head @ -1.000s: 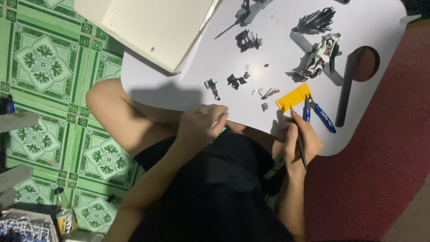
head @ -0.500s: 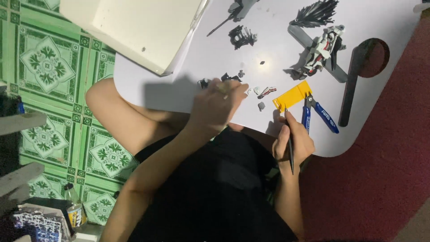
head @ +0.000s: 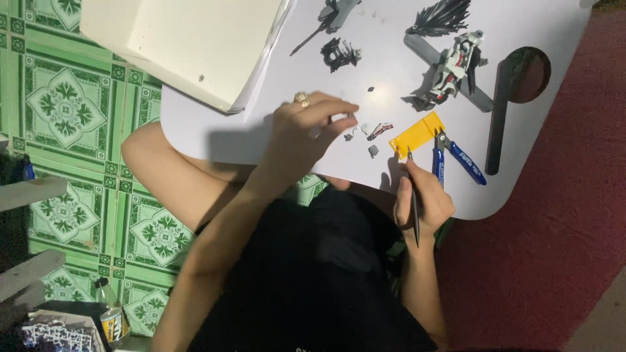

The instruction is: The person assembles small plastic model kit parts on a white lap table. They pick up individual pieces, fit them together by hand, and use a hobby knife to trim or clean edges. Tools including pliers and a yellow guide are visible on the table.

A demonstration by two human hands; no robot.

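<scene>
My left hand (head: 306, 133), with a ring on one finger, rests on the white table (head: 261, 98) and its fingertips pinch at tiny dark model parts (head: 372, 133); whether one is gripped I cannot tell. My right hand (head: 420, 199) grips a thin black tool (head: 413, 195), tip pointing at the yellow block (head: 417, 133) at the table's near edge. Blue-handled nippers (head: 456, 156) lie just right of that block.
An open cream cardboard box (head: 189, 45) sits at the table's left. A white-and-black model figure (head: 453, 65), black wing pieces (head: 440, 16), and other dark parts (head: 339, 52) lie further out. A long black stand (head: 499, 117) lies at the right. A bottle (head: 111, 316) stands on the green tiled floor.
My left hand moved out from the table's edge over the small parts. My right hand rose so the tool's tip meets the yellow block.
</scene>
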